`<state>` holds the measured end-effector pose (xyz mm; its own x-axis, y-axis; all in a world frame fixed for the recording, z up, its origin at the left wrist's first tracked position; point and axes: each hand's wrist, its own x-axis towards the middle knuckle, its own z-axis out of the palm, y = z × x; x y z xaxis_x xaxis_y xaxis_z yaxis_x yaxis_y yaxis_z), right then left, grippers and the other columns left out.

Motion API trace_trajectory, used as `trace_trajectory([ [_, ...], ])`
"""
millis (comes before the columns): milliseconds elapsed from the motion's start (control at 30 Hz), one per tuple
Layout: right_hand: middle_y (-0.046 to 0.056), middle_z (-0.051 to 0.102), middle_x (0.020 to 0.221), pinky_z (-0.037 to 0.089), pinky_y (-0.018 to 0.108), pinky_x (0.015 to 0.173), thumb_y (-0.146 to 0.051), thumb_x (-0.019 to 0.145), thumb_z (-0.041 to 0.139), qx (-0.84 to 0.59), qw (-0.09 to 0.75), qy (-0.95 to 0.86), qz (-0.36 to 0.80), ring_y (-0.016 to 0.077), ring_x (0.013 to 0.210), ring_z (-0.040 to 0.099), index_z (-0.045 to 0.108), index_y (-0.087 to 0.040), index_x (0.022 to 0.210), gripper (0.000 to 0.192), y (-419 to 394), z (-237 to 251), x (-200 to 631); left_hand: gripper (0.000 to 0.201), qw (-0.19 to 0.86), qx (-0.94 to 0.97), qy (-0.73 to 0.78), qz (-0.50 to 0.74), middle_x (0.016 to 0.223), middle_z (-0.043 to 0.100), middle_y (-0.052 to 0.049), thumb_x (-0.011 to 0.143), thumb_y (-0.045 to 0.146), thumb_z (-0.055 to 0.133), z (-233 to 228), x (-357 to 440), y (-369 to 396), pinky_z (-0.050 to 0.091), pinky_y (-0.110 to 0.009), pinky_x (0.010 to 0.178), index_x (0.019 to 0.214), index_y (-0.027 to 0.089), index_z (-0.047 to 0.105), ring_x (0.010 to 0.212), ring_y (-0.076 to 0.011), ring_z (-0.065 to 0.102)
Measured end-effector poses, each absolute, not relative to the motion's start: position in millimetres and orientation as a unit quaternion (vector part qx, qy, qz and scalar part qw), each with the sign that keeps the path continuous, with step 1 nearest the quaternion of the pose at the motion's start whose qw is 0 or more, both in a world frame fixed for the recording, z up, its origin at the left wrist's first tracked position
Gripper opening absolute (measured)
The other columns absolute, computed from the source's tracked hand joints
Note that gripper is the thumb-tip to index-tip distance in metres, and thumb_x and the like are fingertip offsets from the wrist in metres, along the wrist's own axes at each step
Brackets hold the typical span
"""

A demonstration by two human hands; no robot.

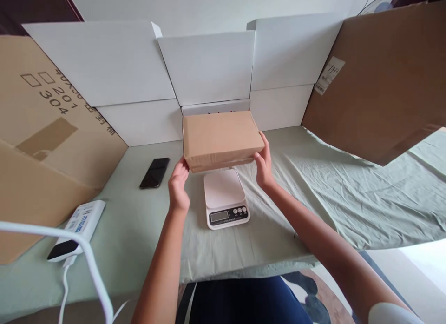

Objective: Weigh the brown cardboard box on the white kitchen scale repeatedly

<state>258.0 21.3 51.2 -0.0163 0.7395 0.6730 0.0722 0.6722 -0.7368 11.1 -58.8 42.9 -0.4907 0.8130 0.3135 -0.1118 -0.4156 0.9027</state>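
Observation:
A closed brown cardboard box (pixel 221 135) is held between my two hands, over the far side of a white kitchen scale (pixel 225 189). My left hand (pixel 179 184) grips the box's near left corner, its fingertips partly hidden behind the side. On the right edge, my right hand (pixel 264 161) has its thumb on the front face and its fingers along the side. The scale's plate shows bare, with its small display and several round buttons facing me. Whether the box's underside touches anything behind the scale cannot be seen.
A black smartphone (pixel 154 173) lies on the green cloth (pixel 139 231) at left. A white power bank (pixel 78 228) with a cable sits nearer. Large cardboard panels (pixel 376 82) stand at both sides, and white boxes (pixel 209 68) form a wall at the back.

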Motion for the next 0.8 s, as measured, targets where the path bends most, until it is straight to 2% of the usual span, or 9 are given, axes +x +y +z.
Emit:
trace_trajectory([
  [167,0.007,0.038,0.165,0.026,0.051,0.129,-0.061,0.093,0.048,-0.324,0.634,-0.632,0.306,0.0298,0.153,0.034,0.035,-0.027,0.156,0.072,75,22,232,0.058,0.384,0.319,0.485,0.718,0.147,0.062,-0.011,0.085,0.045,0.047,17,4,4,0.032,-0.042,0.122,0.134,0.023,0.067,0.144,-0.0256,0.050],
  [367,0.012,0.043,0.159,0.032,0.053,0.124,-0.050,0.092,0.049,-0.379,0.593,-0.622,0.342,0.0304,0.144,0.043,0.036,-0.022,0.154,0.069,79,-4,229,0.063,0.392,0.324,0.503,0.699,0.150,0.058,-0.015,0.085,0.048,0.045,-11,-2,9,0.032,-0.040,0.121,0.139,0.020,0.063,0.145,-0.0257,0.048],
  [533,0.009,0.043,0.157,0.037,0.053,0.120,-0.049,0.092,0.047,-0.403,0.621,-0.568,0.361,0.0262,0.141,0.045,0.034,-0.030,0.155,0.067,86,-6,240,0.070,0.364,0.335,0.495,0.714,0.159,0.047,-0.014,0.087,0.053,0.039,-6,-22,5,0.034,-0.038,0.120,0.147,0.021,0.056,0.149,-0.0241,0.043],
  [633,0.005,0.048,0.150,0.039,0.054,0.118,-0.050,0.091,0.046,-0.425,0.630,-0.526,0.382,0.0243,0.140,0.045,0.037,-0.037,0.153,0.063,92,-11,247,0.072,0.354,0.327,0.495,0.723,0.159,0.047,-0.015,0.089,0.056,0.035,-3,-33,0,0.034,-0.038,0.120,0.150,0.022,0.053,0.149,-0.0240,0.043],
  [800,0.006,0.052,0.147,0.045,0.054,0.113,-0.053,0.093,0.044,-0.421,0.598,-0.558,0.392,0.0249,0.137,0.049,0.041,-0.036,0.151,0.061,98,-20,250,0.071,0.357,0.316,0.507,0.718,0.158,0.048,-0.015,0.090,0.052,0.033,-3,-30,0,0.034,-0.040,0.120,0.151,0.021,0.052,0.148,-0.0237,0.043],
])
